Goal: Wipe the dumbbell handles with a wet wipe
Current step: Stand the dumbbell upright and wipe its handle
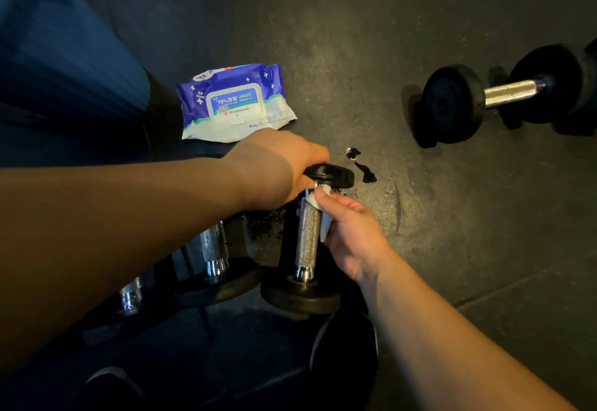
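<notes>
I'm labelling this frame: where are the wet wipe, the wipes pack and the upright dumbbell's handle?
wet wipe (324, 221): head view, white fold
wipes pack (234, 103): head view, lid label
handle (307, 239): head view, knurled middle

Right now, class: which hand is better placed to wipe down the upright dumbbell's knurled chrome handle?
Right hand: it holds the white wet wipe against the handle; the left hand steadies the top plate.

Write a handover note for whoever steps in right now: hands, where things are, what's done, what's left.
Left hand grips the top plate of the upright dumbbell, steadying it.
Right hand pinches the wet wipe against the upper part of its handle.
Wipe pack lies on the floor behind, lid closed.
Done: wiping of this handle is under way.
Left: the rest of this handle, the two upright dumbbells to the left, and the lying dumbbell far right. Whether any of those are already clean can't be told.
</notes>
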`<state>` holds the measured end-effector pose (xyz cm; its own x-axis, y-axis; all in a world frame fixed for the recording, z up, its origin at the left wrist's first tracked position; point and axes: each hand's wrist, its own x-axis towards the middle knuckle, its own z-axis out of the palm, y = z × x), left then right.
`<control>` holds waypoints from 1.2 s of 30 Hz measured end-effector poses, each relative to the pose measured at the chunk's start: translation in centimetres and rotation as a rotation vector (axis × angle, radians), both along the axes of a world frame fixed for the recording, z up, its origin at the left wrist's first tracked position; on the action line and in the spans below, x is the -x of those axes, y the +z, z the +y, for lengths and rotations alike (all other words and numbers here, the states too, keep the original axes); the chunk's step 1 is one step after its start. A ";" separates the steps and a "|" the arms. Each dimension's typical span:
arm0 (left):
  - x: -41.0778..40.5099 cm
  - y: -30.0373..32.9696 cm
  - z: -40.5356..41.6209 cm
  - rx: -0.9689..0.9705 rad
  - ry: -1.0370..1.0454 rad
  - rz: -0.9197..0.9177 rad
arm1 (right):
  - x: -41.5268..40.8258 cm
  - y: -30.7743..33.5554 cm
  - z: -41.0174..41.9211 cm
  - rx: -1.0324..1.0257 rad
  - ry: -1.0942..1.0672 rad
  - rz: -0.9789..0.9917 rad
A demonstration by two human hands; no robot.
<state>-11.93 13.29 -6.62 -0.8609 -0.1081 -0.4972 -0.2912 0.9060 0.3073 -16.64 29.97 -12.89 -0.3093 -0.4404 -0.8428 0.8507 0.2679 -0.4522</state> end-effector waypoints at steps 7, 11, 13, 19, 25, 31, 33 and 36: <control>-0.9 -0.9 -0.6 -0.239 0.207 0.089 | 0.6 0.6 -0.7 -0.109 -0.007 0.194; -1.0 -1.2 -0.8 -0.256 0.267 0.030 | -0.4 -0.3 -2.2 -0.269 0.093 0.447; -1.3 -1.2 -1.2 -0.192 0.271 0.004 | -0.9 -0.5 -2.9 -0.384 0.273 0.635; -1.5 -0.4 -1.1 -0.045 0.187 0.021 | -1.4 -0.5 -4.2 -0.491 0.449 0.746; -1.0 0.1 -1.2 -0.026 0.152 -0.005 | 0.1 -0.7 -1.7 -0.032 0.144 0.128; -0.5 0.2 -1.3 -0.038 0.159 -0.063 | 0.6 -0.9 -1.6 0.058 0.091 -0.074; -0.5 0.3 -1.4 -0.034 0.146 -0.060 | 0.2 -0.8 -2.1 0.012 0.117 0.065; -0.2 0.4 -1.2 -0.018 0.120 -0.065 | -1.0 -0.8 -3.5 -0.204 0.191 0.413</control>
<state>-11.70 12.13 -6.19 -0.8082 -0.1986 -0.5544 -0.4168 0.8580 0.3002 -15.69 26.50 -13.69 -0.5654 -0.3608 -0.7417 0.5382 0.5200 -0.6633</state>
